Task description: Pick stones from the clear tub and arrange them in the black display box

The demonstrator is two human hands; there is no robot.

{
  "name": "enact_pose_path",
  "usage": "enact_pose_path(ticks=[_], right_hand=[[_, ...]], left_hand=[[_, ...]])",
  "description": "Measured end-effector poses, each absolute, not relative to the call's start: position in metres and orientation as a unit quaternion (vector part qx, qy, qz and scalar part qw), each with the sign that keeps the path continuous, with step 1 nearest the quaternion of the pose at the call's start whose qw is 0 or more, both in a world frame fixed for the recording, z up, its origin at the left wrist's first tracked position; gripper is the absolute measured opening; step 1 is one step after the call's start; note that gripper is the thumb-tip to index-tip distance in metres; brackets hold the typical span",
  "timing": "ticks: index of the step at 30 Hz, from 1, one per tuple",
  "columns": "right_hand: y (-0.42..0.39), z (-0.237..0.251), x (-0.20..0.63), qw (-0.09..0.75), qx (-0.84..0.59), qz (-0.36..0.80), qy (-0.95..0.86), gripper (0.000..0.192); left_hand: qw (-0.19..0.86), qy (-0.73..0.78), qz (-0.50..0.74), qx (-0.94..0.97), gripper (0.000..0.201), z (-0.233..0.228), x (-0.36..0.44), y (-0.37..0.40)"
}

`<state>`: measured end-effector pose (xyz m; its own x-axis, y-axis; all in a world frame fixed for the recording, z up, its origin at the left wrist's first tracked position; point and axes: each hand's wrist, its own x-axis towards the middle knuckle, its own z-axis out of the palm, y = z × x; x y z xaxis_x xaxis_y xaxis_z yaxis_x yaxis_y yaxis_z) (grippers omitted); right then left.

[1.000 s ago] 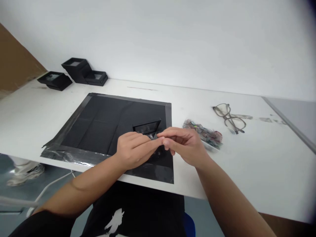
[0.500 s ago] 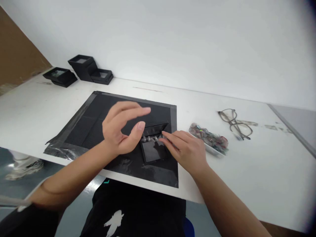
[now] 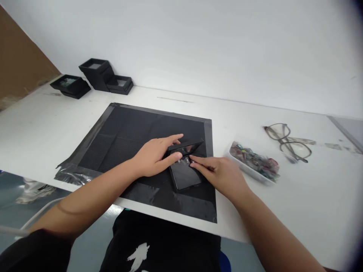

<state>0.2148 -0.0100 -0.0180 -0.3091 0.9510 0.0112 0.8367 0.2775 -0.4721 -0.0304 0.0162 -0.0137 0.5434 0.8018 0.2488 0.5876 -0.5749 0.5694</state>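
Lower now than half a second ago, the left hand [image 3: 154,153] comes down from the air to the open black case [image 3: 185,177], while the right hand [image 3: 221,173] stays at it.

In the head view, the case lies on the black mat [image 3: 141,124], toward the mat's 3 o'clock side, with its lid [image 3: 191,146] standing raised and tilted. Below the lid there is a row of small pale pieces [image 3: 187,161], too small to name.

At the case's 10 o'clock, the left thumb and fingers are apart, one on each side of the lid's left end; whether they press on it, I cannot tell. At its 3 o'clock, the right thumb and forefinger are nearly together, their tips at the row; whether a piece is between them, I cannot tell.

Farther at 3 o'clock, a pale tray [image 3: 246,170] holds coloured things [image 3: 255,158]. Folded glasses [image 3: 296,142] lie between 2 and 3 o'clock. Well apart, at 10 o'clock, black boxes [image 3: 99,77] stand near the wall [image 3: 198,49].
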Motion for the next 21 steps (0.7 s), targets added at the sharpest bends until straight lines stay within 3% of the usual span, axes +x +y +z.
enact_pose_path(ticks=[12,21], right_hand=[[-0.007,-0.025,0.218,0.228,-0.55,0.248,-0.764,0.035],[-0.006,-0.028,0.214,0.236,-0.574,0.225,-0.751,0.037]], left_hand=[[0.181,0.473,0.307,0.806,0.06,-0.017,-0.029,0.018],[0.101,0.398,0.417,0.81,0.065,-0.013,-0.039,0.018]])
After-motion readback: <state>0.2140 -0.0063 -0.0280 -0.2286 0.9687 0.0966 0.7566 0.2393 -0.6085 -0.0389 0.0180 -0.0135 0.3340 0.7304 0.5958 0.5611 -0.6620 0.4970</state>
